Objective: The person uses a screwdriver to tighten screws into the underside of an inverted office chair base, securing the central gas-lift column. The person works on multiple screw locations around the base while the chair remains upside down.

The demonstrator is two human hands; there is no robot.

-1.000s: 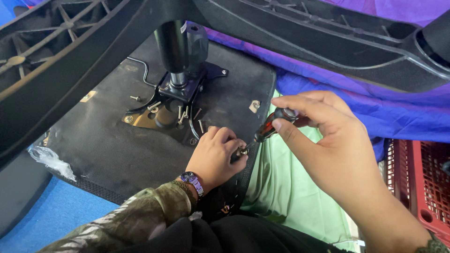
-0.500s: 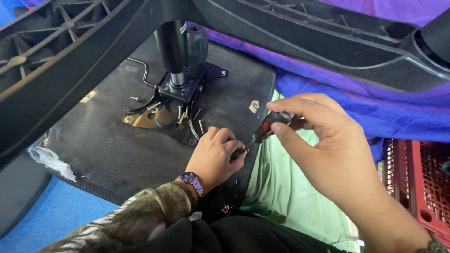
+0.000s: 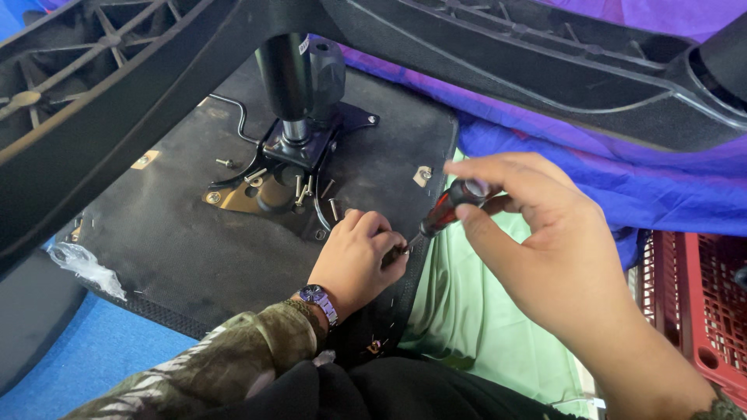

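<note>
Evidently a screw is being driven at the near right edge of the upturned black fabric-covered chair seat underside (image 3: 194, 257): the left hand (image 3: 359, 260) curls closed there, pinching at the tip, while the right hand (image 3: 537, 249) grips the red-and-black-handled screwdriver (image 3: 443, 216) slanting down to that edge. Next calls for keeping the tip seated while twisting. Compared with a second ago, the handle sits slightly lower in the fingers, and both hands remain at that edge.
</note>
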